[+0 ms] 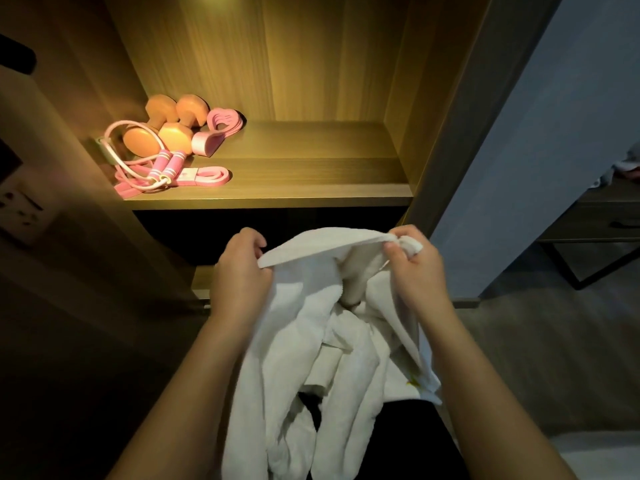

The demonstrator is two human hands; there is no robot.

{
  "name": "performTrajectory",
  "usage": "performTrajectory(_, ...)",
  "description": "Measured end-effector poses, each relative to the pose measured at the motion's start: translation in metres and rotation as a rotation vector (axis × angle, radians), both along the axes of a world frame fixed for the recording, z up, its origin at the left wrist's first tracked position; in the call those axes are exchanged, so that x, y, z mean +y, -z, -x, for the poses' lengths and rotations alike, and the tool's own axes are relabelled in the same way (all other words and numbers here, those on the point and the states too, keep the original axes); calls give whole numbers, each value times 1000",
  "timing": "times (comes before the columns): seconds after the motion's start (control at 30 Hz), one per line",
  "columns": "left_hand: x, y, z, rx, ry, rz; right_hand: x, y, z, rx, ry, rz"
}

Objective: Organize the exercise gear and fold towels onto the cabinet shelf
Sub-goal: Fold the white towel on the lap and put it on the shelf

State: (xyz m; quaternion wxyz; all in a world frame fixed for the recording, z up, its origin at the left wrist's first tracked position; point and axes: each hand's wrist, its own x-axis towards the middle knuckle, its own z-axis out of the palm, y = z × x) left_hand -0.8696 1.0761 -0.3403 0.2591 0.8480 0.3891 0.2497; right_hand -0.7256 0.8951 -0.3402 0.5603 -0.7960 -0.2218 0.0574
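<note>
A white towel (311, 358) hangs crumpled in front of me, below the lit cabinet shelf (311, 174). My left hand (239, 271) grips its top edge at the left. At the right corner of that edge, my right hand (415, 265) pinches the cloth. The edge is stretched between the two hands. On the shelf's left side lie two orange dumbbells (166, 126), a pink jump rope (162, 168), a pink resistance band (204, 178) and pink heart-shaped bands (221, 123).
The shelf's middle and right part is bare wood. A dark lower compartment (242, 230) opens under it. The cabinet's side panel (460, 116) rises at the right; beyond it stands a dark side table (595, 223). A wall socket (20, 209) is at the left.
</note>
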Motion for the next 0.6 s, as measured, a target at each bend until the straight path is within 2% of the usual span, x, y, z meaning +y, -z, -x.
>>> performTrajectory(0.07,1,3,4,-48,3,127,-6,-1,-10,12,97,19)
performTrajectory(0.13,-2,0,4,-33,94,117,-8,-2,-13,40,125,19)
performTrajectory(0.37,-26,-32,-9,144,281,61,2,-12,29,-16,-326,102)
performTrajectory(0.43,-34,-36,-11,176,334,69,9,-8,40,-57,-394,144)
performTrajectory(0.5,-39,-36,-11,213,362,65,14,-1,44,-85,-379,159)
performTrajectory(0.6,-39,-35,-5,282,344,49,14,8,36,-33,-240,136)
